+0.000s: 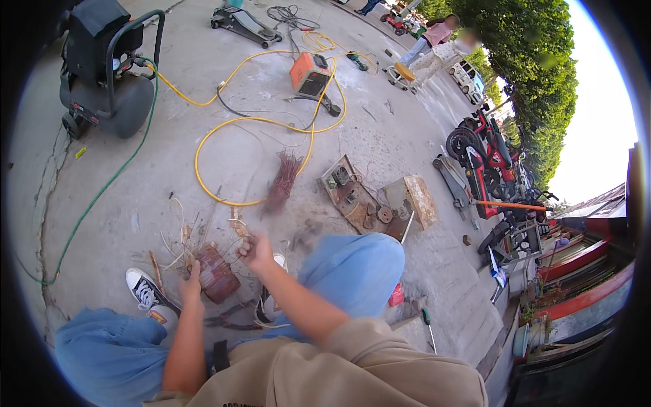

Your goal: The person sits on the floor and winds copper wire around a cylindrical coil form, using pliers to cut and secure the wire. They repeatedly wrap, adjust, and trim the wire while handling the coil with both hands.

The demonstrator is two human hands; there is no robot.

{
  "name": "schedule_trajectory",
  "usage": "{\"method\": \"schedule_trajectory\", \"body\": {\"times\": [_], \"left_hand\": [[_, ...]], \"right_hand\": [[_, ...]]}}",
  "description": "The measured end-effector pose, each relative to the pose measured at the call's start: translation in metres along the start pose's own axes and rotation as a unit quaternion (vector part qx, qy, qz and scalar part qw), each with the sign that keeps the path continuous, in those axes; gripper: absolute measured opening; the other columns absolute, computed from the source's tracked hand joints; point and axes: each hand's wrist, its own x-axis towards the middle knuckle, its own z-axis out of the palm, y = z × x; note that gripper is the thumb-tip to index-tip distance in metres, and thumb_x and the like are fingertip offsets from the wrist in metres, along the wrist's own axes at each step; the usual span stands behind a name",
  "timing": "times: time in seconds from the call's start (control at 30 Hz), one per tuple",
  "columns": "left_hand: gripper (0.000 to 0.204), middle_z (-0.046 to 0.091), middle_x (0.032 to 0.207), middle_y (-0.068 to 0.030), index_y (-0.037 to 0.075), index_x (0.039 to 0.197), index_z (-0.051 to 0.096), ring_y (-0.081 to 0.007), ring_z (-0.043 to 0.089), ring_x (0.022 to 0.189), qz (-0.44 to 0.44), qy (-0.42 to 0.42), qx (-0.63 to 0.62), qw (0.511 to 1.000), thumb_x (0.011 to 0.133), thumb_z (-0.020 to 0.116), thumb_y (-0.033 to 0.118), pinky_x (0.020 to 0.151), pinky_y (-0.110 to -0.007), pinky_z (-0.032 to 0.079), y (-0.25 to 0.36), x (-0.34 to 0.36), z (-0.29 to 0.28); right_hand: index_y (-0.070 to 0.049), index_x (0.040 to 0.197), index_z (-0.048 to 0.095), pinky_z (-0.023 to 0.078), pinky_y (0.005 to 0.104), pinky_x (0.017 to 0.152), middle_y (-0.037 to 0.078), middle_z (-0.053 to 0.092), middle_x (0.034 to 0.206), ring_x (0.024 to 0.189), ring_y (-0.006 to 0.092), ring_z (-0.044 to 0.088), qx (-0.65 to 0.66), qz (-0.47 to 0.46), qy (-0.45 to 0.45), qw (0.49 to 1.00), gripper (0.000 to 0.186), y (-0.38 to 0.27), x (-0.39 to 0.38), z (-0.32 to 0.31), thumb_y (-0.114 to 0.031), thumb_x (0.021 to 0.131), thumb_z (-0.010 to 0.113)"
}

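Note:
Between my shoes on the concrete sits a reddish-brown wound block (pixel 218 273), with thin pale wire ends fanning out at its far left. My left hand (pixel 192 279) is at the block's left edge, fingers pressed together; what they pinch is too small to make out. Just beyond the block's right side, my right hand (pixel 255 252) is raised with its fingertips closed, perhaps on a thin strand. Small tan pieces (pixel 237 224) with wires lie past both hands. Near my shoes, dark-handled pliers (pixel 232 318) are partly hidden.
A bundle of reddish wire (pixel 285 178) lies ahead, near a yellow hose (pixel 197 157). Right of it are an opened metal case (pixel 344 184) and a rusty box (pixel 411 201). Farther stand an orange machine (pixel 310 73), an air compressor (pixel 112 81), floor jacks, people and scooters (pixel 485 149).

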Motion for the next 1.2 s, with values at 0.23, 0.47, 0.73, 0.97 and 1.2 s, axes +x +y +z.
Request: {"method": "schedule_trajectory", "body": {"times": [0.23, 0.47, 0.73, 0.97, 1.2], "left_hand": [[0.060, 0.065, 0.114, -0.0120, -0.004, 0.120, 0.060, -0.0203, 0.063, 0.097, -0.034, -0.043, -0.092, 0.994, 0.080, 0.077, 0.038, 0.085, -0.034, 0.050, 0.014, 0.005, 0.014], [0.055, 0.067, 0.105, -0.0125, -0.006, 0.108, 0.066, -0.0186, 0.063, 0.093, 0.011, 0.021, 0.070, 0.997, 0.077, 0.080, 0.039, 0.082, -0.031, 0.049, 0.043, 0.016, 0.005], [0.055, 0.067, 0.096, -0.0115, -0.005, 0.101, 0.066, -0.0184, 0.062, 0.085, 0.071, 0.002, 0.116, 0.991, 0.075, 0.081, 0.041, 0.078, -0.032, 0.049, 0.051, 0.027, 0.015], [0.047, 0.067, 0.102, -0.0113, -0.005, 0.104, 0.067, -0.0182, 0.061, 0.092, -0.002, 0.096, -0.108, 0.990, 0.079, 0.079, 0.033, 0.083, -0.034, 0.047, 0.034, 0.032, 0.029], [0.045, 0.066, 0.104, -0.0108, -0.004, 0.106, 0.066, -0.0183, 0.060, 0.094, -0.038, 0.068, -0.189, 0.979, 0.078, 0.080, 0.027, 0.084, -0.035, 0.048, 0.036, 0.047, 0.035]], "right_hand": [[0.001, 0.101, 0.062, 0.047, 0.0316, 0.068, -0.002, 0.038, 0.051, 0.042, 0.0113, 0.033, -0.238, 0.096, -0.118, 0.959, 0.027, -0.025, -0.006, 0.010, -0.024, 0.096, 0.055], [0.002, 0.098, 0.064, 0.042, 0.0252, 0.056, -0.002, 0.050, 0.054, 0.039, 0.0091, 0.032, -0.035, -0.023, -0.087, 0.995, 0.029, -0.019, -0.034, 0.026, -0.024, 0.097, 0.051], [0.005, 0.120, 0.052, 0.039, 0.0206, 0.047, -0.003, 0.048, 0.058, 0.036, 0.0065, 0.026, 0.084, 0.083, -0.073, 0.990, 0.032, -0.041, 0.018, -0.028, -0.017, 0.098, 0.044], [0.005, 0.103, 0.060, 0.053, 0.0316, 0.062, 0.012, 0.066, 0.077, 0.052, 0.0177, 0.053, 0.060, -0.242, 0.010, 0.968, 0.026, -0.063, -0.013, 0.014, -0.020, 0.097, 0.054], [0.008, 0.122, 0.053, 0.046, 0.0252, 0.044, 0.009, 0.066, 0.068, 0.040, 0.0114, 0.047, 0.056, 0.140, -0.199, 0.968, 0.047, -0.055, -0.034, 0.033, -0.032, 0.097, 0.055]]}}
